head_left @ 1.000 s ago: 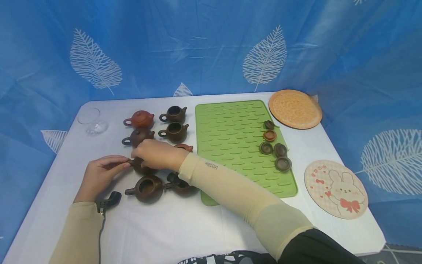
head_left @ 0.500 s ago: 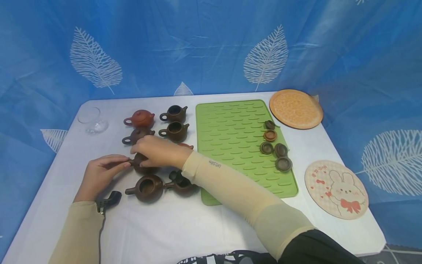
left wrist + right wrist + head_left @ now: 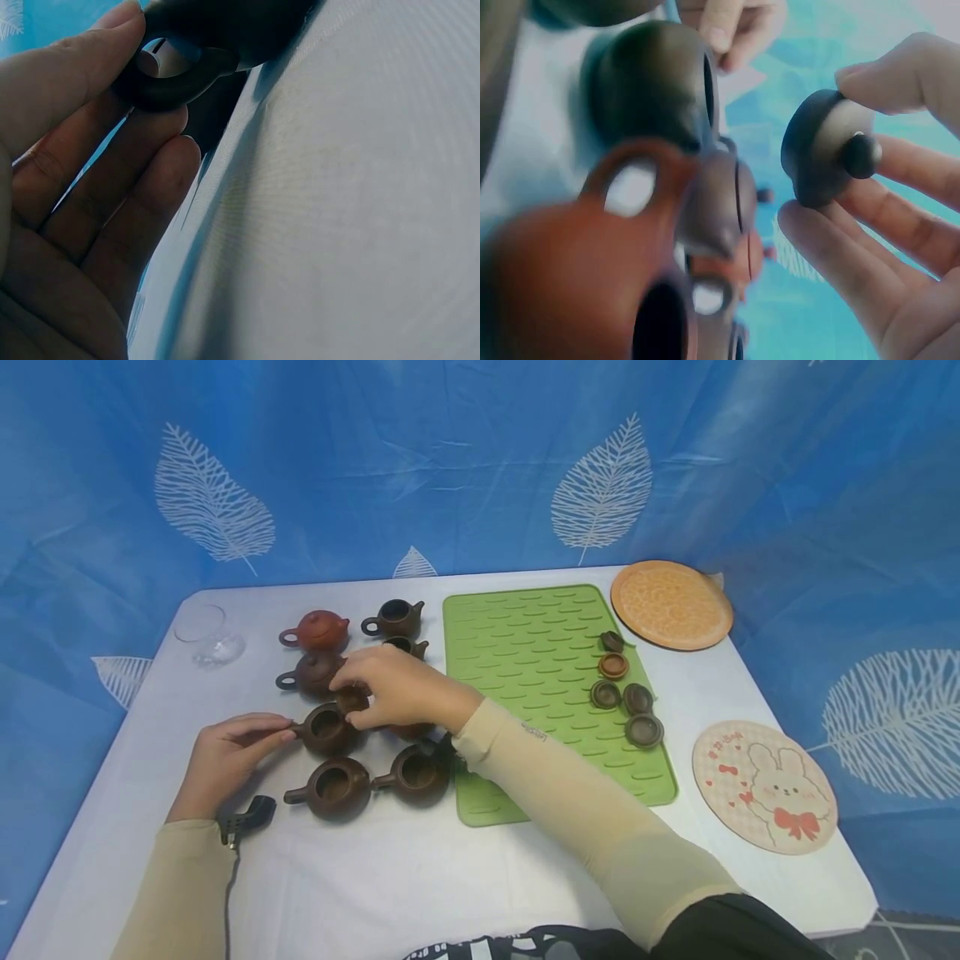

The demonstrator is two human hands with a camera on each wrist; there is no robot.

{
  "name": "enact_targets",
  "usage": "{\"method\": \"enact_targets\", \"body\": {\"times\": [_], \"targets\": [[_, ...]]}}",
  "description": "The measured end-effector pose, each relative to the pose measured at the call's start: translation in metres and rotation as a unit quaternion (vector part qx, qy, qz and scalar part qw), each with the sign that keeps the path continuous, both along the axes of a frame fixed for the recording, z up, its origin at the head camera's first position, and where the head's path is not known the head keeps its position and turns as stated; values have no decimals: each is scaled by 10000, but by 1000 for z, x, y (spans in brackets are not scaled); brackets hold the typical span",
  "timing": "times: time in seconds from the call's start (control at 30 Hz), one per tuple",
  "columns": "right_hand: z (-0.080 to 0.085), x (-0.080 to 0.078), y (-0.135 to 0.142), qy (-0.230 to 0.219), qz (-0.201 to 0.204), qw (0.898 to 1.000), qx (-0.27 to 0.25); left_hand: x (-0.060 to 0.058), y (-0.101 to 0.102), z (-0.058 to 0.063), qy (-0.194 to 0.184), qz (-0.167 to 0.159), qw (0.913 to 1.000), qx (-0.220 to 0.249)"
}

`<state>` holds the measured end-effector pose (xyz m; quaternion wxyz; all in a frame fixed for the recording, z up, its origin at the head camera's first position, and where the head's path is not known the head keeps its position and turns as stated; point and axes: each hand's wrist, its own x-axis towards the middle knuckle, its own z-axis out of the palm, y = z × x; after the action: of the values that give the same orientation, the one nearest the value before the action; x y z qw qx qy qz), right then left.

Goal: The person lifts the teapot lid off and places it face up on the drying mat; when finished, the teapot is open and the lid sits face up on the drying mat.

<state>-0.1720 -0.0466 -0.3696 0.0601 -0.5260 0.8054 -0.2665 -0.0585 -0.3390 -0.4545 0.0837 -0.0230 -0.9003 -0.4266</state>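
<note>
My left hand [image 3: 232, 760] pinches the loop handle [image 3: 165, 91] of a small dark brown teapot [image 3: 341, 743], which stands uncovered on the table. Up and to the right of its opening, my right hand [image 3: 408, 685] holds a dark teapot lid [image 3: 817, 142] between thumb and fingers; the round knob faces the palm. An orange-red teapot [image 3: 570, 270], mostly hidden by the right hand in the head view, stands close by. Just behind are a lidded brown teapot [image 3: 315, 672] and a lidded red one [image 3: 321, 631].
Uncovered teapots stand in front [image 3: 339, 789], front right [image 3: 431, 785] and behind [image 3: 397, 625]. Several lids [image 3: 643, 731] lie along the right side of a green mat [image 3: 525, 643]. Beyond it are an orange round mat [image 3: 672, 606] and a rabbit-print mat [image 3: 765, 785]. Clear glassware [image 3: 220, 648] stands far left.
My right hand has moved off the teapot to the right with the lid, and the teapot's opening now shows. My left hand has stayed at the handle.
</note>
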Motion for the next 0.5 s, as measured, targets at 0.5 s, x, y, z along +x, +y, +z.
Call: {"method": "enact_targets", "body": {"times": [0.5], "targets": [[-24,-15,172,-1849,-1608,9506,-1906,-1,-3,-5,118,5,9999,-85]]}}
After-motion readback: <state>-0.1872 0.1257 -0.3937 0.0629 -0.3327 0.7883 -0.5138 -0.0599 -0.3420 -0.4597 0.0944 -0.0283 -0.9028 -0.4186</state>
